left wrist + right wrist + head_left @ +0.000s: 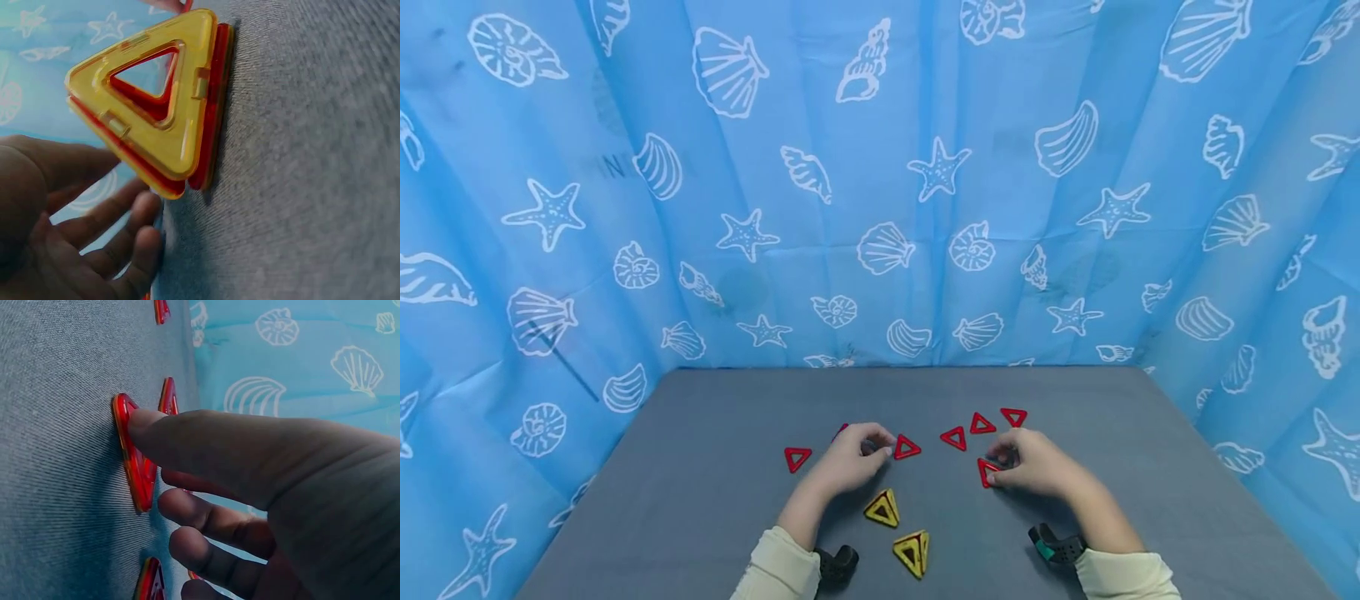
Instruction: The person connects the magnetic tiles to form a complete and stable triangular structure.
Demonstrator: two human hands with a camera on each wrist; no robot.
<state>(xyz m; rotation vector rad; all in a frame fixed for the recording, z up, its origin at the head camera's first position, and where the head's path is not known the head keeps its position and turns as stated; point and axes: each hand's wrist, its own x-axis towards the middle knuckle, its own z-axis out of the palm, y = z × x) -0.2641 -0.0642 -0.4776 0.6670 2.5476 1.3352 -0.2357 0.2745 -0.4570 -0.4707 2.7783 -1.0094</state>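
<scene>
On the grey table, my right hand (1033, 462) pinches a red magnetic triangle tile (145, 478) with a hollow centre. Its thumb lies on the tile's face in the right wrist view; the index fingertip is hidden. My left hand (850, 460), fingers loosely bent, is beside another red triangle tile (907, 447), close to its left corner. In the left wrist view its thumb and index tips pass behind a yellow triangle piece (181, 147) with red parts under it, so contact cannot be told. A second yellow triangle piece (883, 507) lies nearer that hand.
Several more red triangle tiles lie around: one left of the left hand (797, 458), others toward the back right, such as a red tile (1013, 417). A blue curtain (880, 192) with white shells and starfish hangs behind the grey table (700, 517).
</scene>
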